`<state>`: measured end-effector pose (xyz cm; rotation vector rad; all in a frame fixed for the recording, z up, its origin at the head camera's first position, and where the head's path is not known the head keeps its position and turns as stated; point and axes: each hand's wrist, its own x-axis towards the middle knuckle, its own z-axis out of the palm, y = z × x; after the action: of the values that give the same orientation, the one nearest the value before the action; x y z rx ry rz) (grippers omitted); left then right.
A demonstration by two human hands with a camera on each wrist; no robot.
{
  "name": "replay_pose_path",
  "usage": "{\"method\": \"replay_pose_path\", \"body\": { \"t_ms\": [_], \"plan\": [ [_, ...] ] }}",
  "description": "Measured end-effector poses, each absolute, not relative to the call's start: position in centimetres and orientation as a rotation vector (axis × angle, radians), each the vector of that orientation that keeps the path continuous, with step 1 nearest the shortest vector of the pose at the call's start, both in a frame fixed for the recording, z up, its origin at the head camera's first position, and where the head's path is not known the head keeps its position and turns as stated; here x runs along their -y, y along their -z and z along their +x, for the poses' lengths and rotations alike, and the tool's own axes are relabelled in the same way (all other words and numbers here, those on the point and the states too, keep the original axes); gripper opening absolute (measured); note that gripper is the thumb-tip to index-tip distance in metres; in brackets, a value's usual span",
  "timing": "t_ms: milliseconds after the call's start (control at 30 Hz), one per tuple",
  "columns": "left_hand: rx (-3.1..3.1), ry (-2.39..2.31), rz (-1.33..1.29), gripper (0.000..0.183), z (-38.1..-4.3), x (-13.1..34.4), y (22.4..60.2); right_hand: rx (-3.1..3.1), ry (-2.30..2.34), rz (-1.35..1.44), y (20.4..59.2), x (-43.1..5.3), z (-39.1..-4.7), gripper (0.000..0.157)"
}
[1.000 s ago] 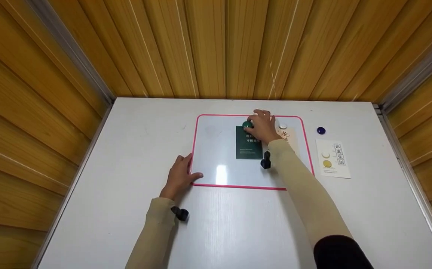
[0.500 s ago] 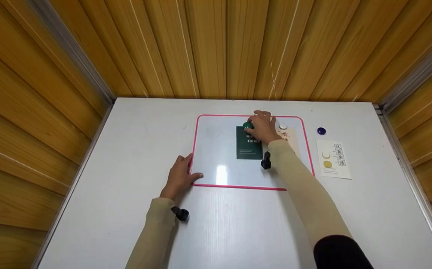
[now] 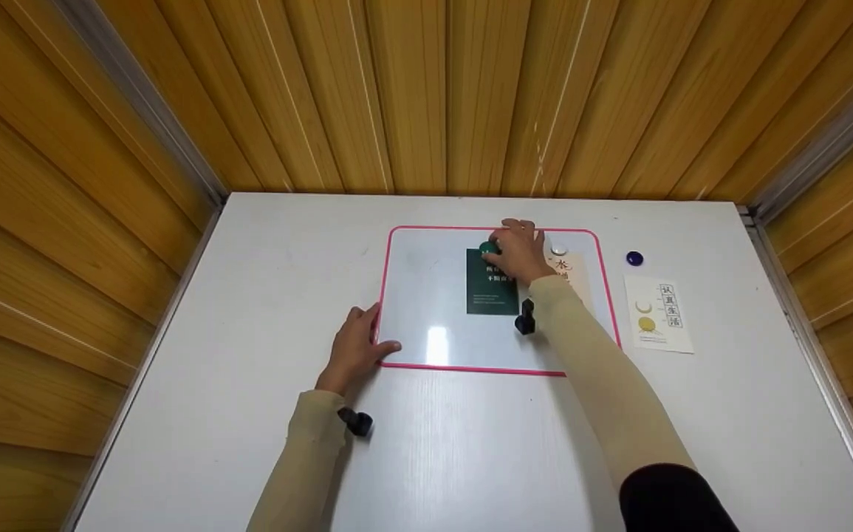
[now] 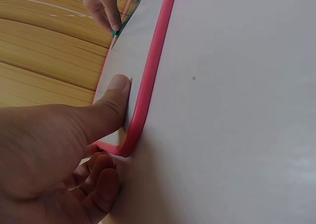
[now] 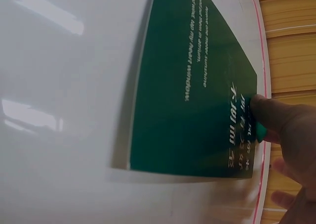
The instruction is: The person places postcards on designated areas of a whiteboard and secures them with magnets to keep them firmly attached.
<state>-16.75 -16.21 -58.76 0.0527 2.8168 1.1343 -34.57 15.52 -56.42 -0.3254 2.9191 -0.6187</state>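
My right hand (image 3: 521,251) pinches a round green magnet (image 3: 488,251) at the top edge of a dark green card (image 3: 491,295). The card lies on a whiteboard (image 3: 426,295) with a pink rim; its lower edge stands slightly off the board in the right wrist view, where white lettering shows on the card (image 5: 182,110). My left hand (image 3: 352,347) holds the board's near left corner, thumb on top and curled fingers at the rim (image 4: 143,100). Beside my right hand, a white magnet (image 3: 559,250) sits at the top of a beige card (image 3: 572,270), partly hidden by my arm.
The board lies on a white table (image 3: 249,281). To its right are a dark blue round magnet (image 3: 634,258) and a white card (image 3: 658,314) with a crescent and a yellow disc. Wood-patterned panels (image 3: 426,96) rise behind the table and at both sides.
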Motion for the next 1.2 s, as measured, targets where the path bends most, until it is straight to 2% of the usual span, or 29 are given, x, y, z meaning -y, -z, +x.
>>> {"method": "replay_pose_path", "body": {
  "t_ms": [633,1033,1200],
  "plan": [
    [-2.834,-1.121,0.054,0.089,-16.9,16.1,58.8,-2.918,0.604,-0.292,56.2,-15.6,-34.2,0.043],
    [-2.815,-1.143,0.047,0.089,-16.9,16.1,59.1,-2.916,0.556,-0.322,56.3,-16.1,-34.4,0.057],
    [-2.823,-1.142,0.059,0.089,-16.8,16.2,59.0,-2.928,0.610,-0.351,55.8,-16.5,-34.2,0.057]
  ]
}}
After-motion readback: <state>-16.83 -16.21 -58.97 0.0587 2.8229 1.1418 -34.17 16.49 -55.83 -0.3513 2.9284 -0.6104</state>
